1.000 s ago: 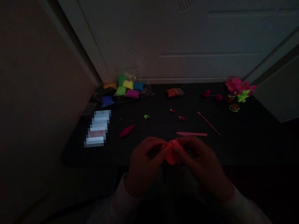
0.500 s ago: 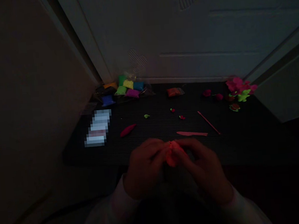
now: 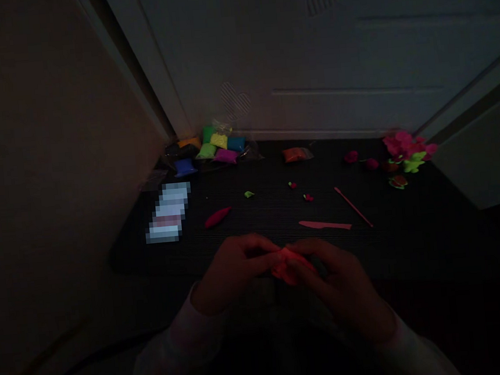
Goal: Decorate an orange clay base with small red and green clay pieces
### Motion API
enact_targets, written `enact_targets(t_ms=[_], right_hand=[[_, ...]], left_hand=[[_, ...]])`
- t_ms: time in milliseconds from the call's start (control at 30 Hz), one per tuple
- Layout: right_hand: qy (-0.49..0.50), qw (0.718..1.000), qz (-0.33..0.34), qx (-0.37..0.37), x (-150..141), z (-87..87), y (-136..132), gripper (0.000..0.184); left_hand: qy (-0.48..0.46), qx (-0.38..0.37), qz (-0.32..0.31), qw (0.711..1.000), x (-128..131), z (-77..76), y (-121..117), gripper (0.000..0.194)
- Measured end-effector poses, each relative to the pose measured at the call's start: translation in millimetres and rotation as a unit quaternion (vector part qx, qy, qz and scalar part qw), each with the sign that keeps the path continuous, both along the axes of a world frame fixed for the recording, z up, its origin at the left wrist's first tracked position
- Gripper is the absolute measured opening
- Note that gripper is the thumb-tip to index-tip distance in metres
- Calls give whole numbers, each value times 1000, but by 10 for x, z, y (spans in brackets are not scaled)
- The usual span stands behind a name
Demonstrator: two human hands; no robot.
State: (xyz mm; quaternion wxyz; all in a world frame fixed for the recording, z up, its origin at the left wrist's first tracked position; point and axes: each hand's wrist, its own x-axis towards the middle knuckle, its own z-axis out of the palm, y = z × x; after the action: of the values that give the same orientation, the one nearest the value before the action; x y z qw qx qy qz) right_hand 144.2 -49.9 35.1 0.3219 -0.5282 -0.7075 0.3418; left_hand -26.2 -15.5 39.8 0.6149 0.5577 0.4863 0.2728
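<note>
A pale door (image 3: 309, 60) stands behind a dark bench (image 3: 273, 247), the whole scene dimly lit. Both hands are at the near edge of the bench: on the left hand (image 3: 239, 267) the thumb and fingertips are pinched together, and on the right hand (image 3: 343, 278) likewise, each grip having hold of one side of the same red lump. A pile of coloured packets (image 3: 226, 156) lies at the far left; in front of it is a bright panel (image 3: 169, 212), its content blurred, slanting away to the right. Pink flowers (image 3: 399, 145) occupy the far right corner. The red lump (image 3: 286, 273) sits between the two hands; its longer visible extent runs across, hand to hand, dipping slightly rightward, though fingers cover part of it and no definite pointed end can be told. Beyond the hands, a knife (image 3: 325, 225) lies nearly crosswise, tip to the left; near it a thin rod (image 3: 354, 207) runs from upper left to lower right. A magenta piece (image 3: 218, 217) lies near the panel, tapering toward the upper right. Smallest noted: a green bit (image 3: 249, 194), near mid-bench.
</note>
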Motion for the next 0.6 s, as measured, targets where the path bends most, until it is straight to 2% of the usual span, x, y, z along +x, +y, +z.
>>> enact_targets(t_ms=[167, 233, 300, 367, 467, 533, 600], right_hand=[[12, 1000, -26, -7, -40, -25, -4, 15], [48, 997, -56, -24, -67, -53, -7, 15], [115, 987, -92, -63, -95, -88, -3, 16], [195, 968, -122, -105, -117, -113, 6, 17], [267, 944, -149, -126, -123, -111, 19, 17], [275, 941, -152, -122, -112, -92, 18, 17], [268, 945, -147, -111, -94, -79, 8, 18]], left_hand=[[91, 148, 52, 983, 85, -21, -110, 9], [110, 219, 72, 967, 133, -59, -146, 10], [103, 254, 85, 958, 169, -106, -171, 12], [66, 230, 102, 965, 187, -145, -186, 14], [-25, 140, 150, 978, 183, -159, -192, 26], [-48, 105, 168, 979, 168, -140, -187, 23], [-28, 104, 169, 980, 154, -116, -179, 13]])
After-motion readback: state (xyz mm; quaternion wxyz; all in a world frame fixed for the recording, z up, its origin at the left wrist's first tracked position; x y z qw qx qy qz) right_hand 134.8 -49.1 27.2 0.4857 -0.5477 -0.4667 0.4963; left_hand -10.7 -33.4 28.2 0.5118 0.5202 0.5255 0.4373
